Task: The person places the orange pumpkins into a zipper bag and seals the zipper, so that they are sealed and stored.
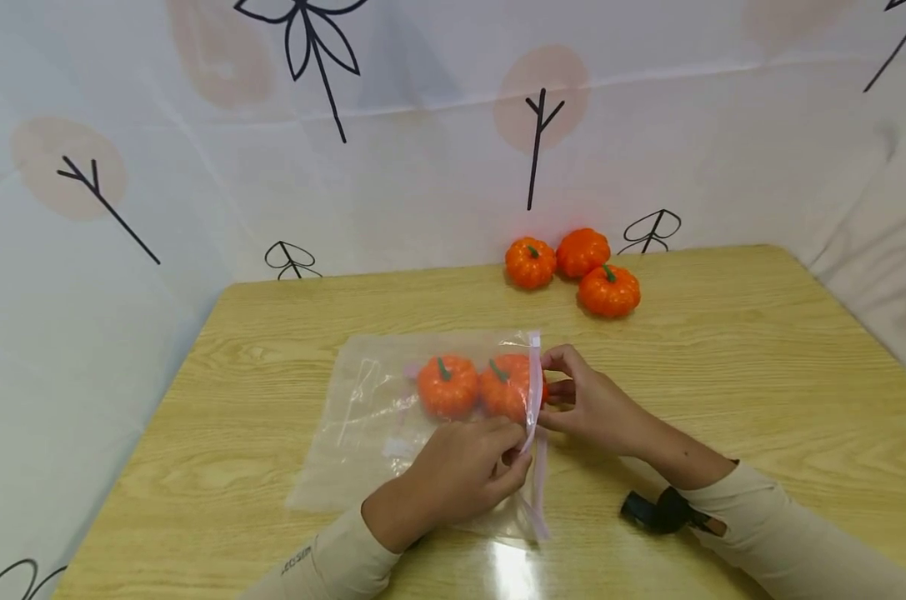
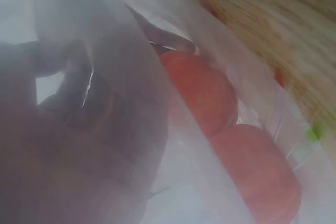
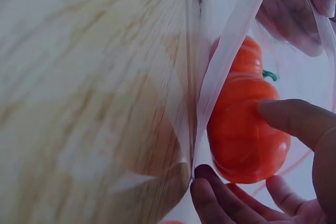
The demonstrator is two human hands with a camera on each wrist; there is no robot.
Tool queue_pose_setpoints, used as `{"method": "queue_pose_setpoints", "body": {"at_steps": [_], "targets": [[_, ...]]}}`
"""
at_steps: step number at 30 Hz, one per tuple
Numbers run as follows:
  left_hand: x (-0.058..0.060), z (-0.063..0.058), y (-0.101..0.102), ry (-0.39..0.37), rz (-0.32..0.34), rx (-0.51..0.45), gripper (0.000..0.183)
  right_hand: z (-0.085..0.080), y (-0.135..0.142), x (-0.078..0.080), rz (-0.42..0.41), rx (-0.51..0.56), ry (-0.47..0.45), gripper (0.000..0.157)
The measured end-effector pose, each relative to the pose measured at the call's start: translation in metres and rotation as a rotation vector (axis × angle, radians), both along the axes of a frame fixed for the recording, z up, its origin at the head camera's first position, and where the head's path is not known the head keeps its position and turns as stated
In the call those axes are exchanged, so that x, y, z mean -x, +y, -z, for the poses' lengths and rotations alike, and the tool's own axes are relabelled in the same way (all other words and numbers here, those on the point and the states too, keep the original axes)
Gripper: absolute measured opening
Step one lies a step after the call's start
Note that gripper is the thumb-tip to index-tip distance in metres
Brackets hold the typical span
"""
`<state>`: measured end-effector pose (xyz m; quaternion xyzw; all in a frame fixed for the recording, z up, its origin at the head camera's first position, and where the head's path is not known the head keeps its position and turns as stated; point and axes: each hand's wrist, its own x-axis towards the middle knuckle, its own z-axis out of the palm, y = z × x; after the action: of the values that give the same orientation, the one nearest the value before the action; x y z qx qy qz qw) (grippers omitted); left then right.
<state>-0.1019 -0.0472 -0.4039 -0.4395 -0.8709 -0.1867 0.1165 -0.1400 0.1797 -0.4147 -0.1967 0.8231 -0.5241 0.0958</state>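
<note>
A clear zip-lock bag (image 1: 362, 408) with a pink-edged mouth lies flat on the table, its opening to the right. Two small orange toy pumpkins with green stems are inside: one (image 1: 448, 388) farther in, the other (image 1: 507, 390) right at the mouth. My left hand (image 1: 456, 471) pinches the bag's near rim between thumb and fingers. At the opening, my right hand (image 1: 591, 404) holds the outer pumpkin, thumb on one side and fingers round the other, as the right wrist view shows. Seen from the left wrist, cloudy plastic covers much of the view.
Three more orange pumpkins (image 1: 608, 292) sit together at the table's back edge, right of centre. The wooden table (image 1: 760, 350) meets a patterned white cloth (image 1: 437, 192) behind. A black wrist device (image 1: 658, 510) hangs below the right forearm.
</note>
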Motion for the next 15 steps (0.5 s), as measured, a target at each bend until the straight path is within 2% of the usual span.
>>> {"method": "queue_pose_setpoints", "body": {"at_steps": [9, 15], "targets": [[-0.0007, -0.0006, 0.0002, -0.013, -0.011, 0.003, 0.015, 0.0018, 0.0007, 0.0007, -0.036, -0.024, 0.017, 0.043], [0.0001, -0.0008, 0.0004, -0.04, -0.021, 0.029, 0.017, 0.002, 0.0018, 0.001, -0.085, -0.042, 0.004, 0.045]]}}
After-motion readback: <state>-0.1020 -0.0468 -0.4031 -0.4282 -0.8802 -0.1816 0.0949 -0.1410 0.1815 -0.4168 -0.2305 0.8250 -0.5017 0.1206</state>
